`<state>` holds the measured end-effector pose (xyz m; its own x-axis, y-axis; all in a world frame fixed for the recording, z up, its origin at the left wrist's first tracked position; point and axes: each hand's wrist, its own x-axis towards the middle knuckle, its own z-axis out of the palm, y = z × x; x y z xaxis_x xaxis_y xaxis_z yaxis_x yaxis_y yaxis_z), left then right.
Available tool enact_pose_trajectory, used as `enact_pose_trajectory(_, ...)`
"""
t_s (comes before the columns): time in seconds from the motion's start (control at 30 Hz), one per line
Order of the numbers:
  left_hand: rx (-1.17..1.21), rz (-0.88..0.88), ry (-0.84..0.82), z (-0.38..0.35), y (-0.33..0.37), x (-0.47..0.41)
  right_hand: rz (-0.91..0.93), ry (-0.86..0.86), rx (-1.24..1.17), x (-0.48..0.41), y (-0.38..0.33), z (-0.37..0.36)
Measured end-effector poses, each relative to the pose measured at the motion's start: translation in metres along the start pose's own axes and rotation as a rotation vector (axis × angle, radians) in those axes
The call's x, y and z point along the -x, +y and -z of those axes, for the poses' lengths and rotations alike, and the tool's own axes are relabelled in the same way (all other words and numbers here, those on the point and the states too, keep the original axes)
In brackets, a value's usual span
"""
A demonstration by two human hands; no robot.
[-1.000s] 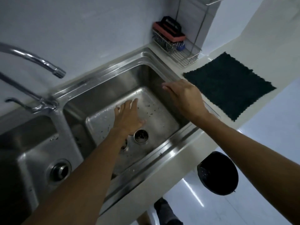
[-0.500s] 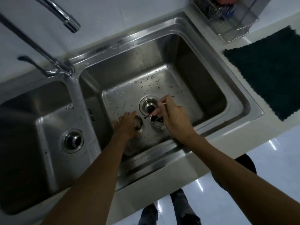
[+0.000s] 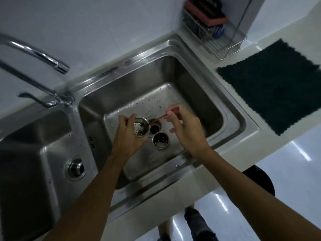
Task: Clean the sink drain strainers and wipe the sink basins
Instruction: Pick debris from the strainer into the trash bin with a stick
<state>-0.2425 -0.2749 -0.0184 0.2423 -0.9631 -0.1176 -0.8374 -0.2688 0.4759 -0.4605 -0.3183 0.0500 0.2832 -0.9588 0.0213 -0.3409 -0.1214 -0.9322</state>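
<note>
Progress: early, by my reading; one strainer is under cleaning, specks and droplets lie on the basin floor, no wiping shows, the cloth lies unused.
Left hand (image 3: pixel 128 136): fingers curled round a small steel strainer basket (image 3: pixel 141 127), held tilted just over the drain opening (image 3: pixel 154 129); pale bits show inside it.
Right hand (image 3: pixel 187 129): thumb and forefinger pinch a thin red stick (image 3: pixel 157 120), the other fingers loosely spread; its tip reaches the held basket's rim.
Second strainer basket (image 3: pixel 160 140): upright on the floor of the right basin (image 3: pixel 199 94), just beside the opening, between the hands.
Left basin (image 3: pixel 34 162): its drain fitting (image 3: pixel 75 168) sits in place, untouched.
Faucet (image 3: pixel 34 51): spout over the divider.
Dark green cloth (image 3: pixel 271 87): flat on the counter, right of the sink.
Wire rack (image 3: pixel 224 46): in the corner behind; holds a red-backed scrubber (image 3: pixel 206 13).
Left to do, I judge: both strainers, both basins.
</note>
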Motion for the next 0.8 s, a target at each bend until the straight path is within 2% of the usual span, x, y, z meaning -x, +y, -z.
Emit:
enact_pose_trajectory(0.2, 0.024, -0.36, 0.081, 0.015, 0.078, 0.012, 0.075, 0.171, 0.048, 0.052, -0.024, 0.035)
enact_pose_trajectory(0.3, 0.087, -0.46, 0.09, 0.007, 0.121, 0.031, 0.062, 0.28, 0.076, 0.095, -0.023, 0.054)
enact_pose_trajectory(0.37, 0.12, -0.539, 0.078, -0.003, 0.151, 0.047, 0.02, 0.369, 0.105, 0.125, -0.017, 0.071)
enact_pose_trajectory(0.47, 0.132, -0.757, 0.082, -0.027, 0.196, 0.073, -0.054, 0.512, 0.082, 0.172, -0.006, 0.102)
enact_pose_trajectory(0.57, 0.134, -0.923, 0.017, -0.058, 0.243, 0.098, -0.153, 0.629, 0.09, 0.218, 0.012, 0.135)
enact_pose_trajectory(0.8, 0.094, -1.1, -0.166, -0.159, 0.321, 0.161, -0.403, 0.85, 0.093, 0.319, 0.097, 0.205)
